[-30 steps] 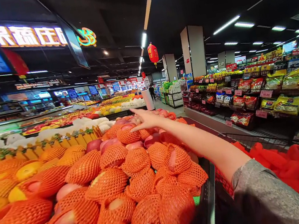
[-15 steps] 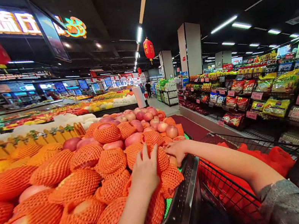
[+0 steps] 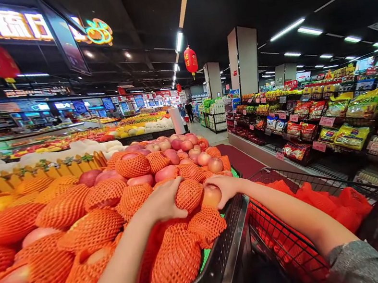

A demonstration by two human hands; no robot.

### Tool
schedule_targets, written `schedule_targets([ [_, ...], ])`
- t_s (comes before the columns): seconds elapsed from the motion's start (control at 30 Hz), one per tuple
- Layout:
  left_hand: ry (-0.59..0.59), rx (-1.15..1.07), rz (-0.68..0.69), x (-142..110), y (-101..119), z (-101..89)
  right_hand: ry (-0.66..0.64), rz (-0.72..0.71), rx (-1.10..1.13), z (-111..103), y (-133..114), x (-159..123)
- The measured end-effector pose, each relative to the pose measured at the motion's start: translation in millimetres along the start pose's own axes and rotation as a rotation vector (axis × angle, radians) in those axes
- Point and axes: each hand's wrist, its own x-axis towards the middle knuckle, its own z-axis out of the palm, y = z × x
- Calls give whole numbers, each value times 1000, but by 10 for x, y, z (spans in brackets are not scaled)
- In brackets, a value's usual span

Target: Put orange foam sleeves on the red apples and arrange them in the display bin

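I stand at a fruit display heaped with apples in orange foam nets [image 3: 90, 227]. My left hand [image 3: 163, 202] is closed on the orange net [image 3: 190, 194] that wraps one apple. My right hand [image 3: 224, 188] cups the bare side of that same apple [image 3: 210, 196]. Both hands hold it just above the front right corner of the black display bin [image 3: 225, 247]. Bare red apples [image 3: 183, 148] lie piled further back.
A black wire shopping cart [image 3: 303, 248] lined with red netting [image 3: 331, 199] stands at my right. Snack shelves [image 3: 335, 120] line the right side of the aisle. Pineapples [image 3: 44, 173] and other produce stretch away on the left. A person [image 3: 189, 110] stands far down the aisle.
My right hand drew back from the far apples to the near corner of the bin. My left hand came up over the netted fruit. Both now grip one apple.
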Motion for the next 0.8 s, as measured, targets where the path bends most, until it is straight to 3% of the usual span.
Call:
schedule_targets([
  [0.17,21,27,26,73,-3,77,331,99,299,111,284,-131],
  [0.33,-80,105,96,218,215,122,613,141,571,266,506,-163],
  [0.6,-304,86,71,498,727,14,821,139,653,294,229,-318],
  [0.73,-380,-12,-5,579,778,-4,927,172,622,360,75,-430],
  [0.8,-353,-91,-30,512,755,-64,1003,189,599,368,-17,-481],
])
